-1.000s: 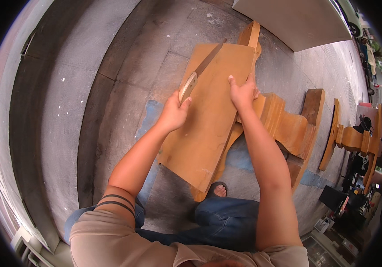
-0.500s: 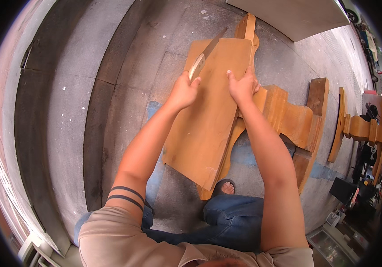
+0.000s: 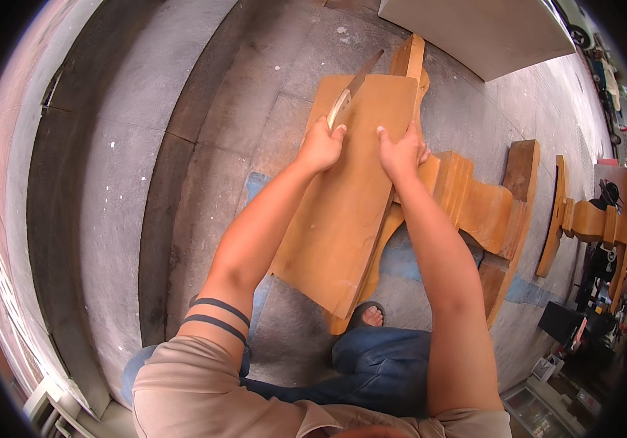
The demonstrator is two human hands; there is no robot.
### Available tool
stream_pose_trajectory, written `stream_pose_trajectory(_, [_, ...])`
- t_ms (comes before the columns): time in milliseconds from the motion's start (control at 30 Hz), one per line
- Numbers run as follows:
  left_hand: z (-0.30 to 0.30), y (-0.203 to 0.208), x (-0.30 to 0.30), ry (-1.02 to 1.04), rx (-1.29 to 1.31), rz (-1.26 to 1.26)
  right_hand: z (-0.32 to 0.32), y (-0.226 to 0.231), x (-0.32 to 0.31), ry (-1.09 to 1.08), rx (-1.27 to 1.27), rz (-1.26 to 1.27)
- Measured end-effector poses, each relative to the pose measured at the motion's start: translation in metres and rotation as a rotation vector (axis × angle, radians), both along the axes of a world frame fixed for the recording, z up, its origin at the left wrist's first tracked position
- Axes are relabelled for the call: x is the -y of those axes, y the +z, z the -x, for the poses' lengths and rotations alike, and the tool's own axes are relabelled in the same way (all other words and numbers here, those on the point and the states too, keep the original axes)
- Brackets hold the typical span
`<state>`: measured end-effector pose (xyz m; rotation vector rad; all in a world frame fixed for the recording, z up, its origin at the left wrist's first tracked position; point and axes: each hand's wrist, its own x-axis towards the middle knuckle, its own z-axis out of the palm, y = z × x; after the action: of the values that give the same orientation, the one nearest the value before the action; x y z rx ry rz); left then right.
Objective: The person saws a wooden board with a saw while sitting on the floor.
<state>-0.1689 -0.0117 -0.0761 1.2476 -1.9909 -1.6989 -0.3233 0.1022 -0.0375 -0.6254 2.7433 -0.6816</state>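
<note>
My left hand (image 3: 321, 144) is closed around the pale wooden handle of a handsaw (image 3: 340, 108), whose narrow dark blade points away from me past the far edge of the board. Beneath it lies a long orange-brown wooden board (image 3: 343, 197), tilted across my front. Along the board's right edge, my right hand (image 3: 402, 152) grips it, thumb on the top face and fingers over the side. A carved wooden base (image 3: 467, 193) of the same colour supports the board from below and extends right. Whether the blade's teeth touch the wood cannot be made out.
Stone steps (image 3: 154, 241) run along the left. A pale, box-like panel (image 3: 474, 36) stands at the far right. Another wooden stand (image 3: 589, 212) is farther right, near a dark box (image 3: 563, 321) and a glass case (image 3: 536, 409). My sandalled foot (image 3: 369, 315) is close to the board's near end.
My left hand and the saw have moved slightly right and forward over the board. My right hand keeps its hold on the edge. The whole view has shifted a little.
</note>
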Motion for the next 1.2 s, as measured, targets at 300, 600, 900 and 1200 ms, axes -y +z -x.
stream_pose_trajectory(300, [-0.005,0.007,-0.006,-0.026,-0.024,-0.139,0.001,-0.004,-0.004,-0.021,-0.101,0.025])
stream_pose_trajectory(600, [-0.049,-0.01,-0.02,0.004,-0.134,-0.065,0.0,0.008,-0.004,-0.029,-0.04,-0.048])
stream_pose_trajectory(900, [-0.052,0.015,-0.025,-0.049,-0.102,0.112,0.007,-0.007,-0.011,-0.058,-0.1,-0.01])
stream_pose_trajectory(1200, [0.017,0.012,0.019,-0.048,0.021,-0.092,0.0,-0.008,-0.002,-0.014,-0.101,0.016])
